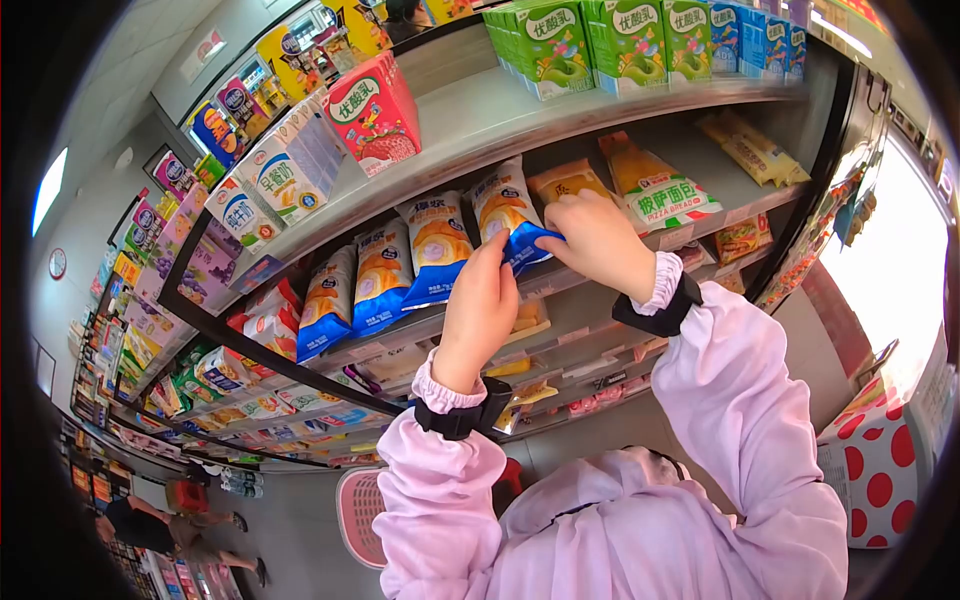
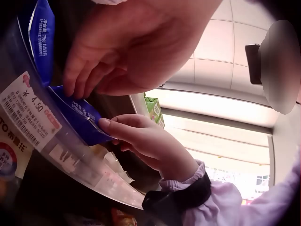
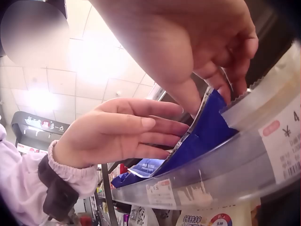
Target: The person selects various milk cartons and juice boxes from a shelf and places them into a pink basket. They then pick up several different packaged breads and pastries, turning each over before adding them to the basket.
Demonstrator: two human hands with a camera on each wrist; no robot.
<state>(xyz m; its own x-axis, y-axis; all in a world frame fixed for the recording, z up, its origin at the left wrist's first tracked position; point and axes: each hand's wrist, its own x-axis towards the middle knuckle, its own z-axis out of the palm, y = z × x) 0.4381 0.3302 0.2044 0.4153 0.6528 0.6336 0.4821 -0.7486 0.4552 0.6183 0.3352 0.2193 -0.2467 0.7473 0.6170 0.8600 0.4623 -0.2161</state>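
Several blue, orange and white snack bags stand in a row on a shelf. The rightmost such bag (image 1: 503, 205) has both hands at its lower end. My left hand (image 1: 480, 310) lies along its left side with fingers extended, touching its edge; in the right wrist view the left hand (image 3: 122, 132) has nearly straight fingers against the blue bag (image 3: 200, 134). My right hand (image 1: 603, 243) pinches the bag's lower right corner between thumb and fingers, and in the left wrist view the right hand (image 2: 146, 141) grips the corner of the blue bag (image 2: 80, 117).
Right of the bags lie an orange packet (image 1: 578, 182) and a pizza bread bag (image 1: 655, 185). Drink cartons (image 1: 545, 45) stand on the shelf above. A clear shelf lip with price tags (image 2: 30, 106) runs along the front. A pink basket (image 1: 362, 515) is on the floor below.
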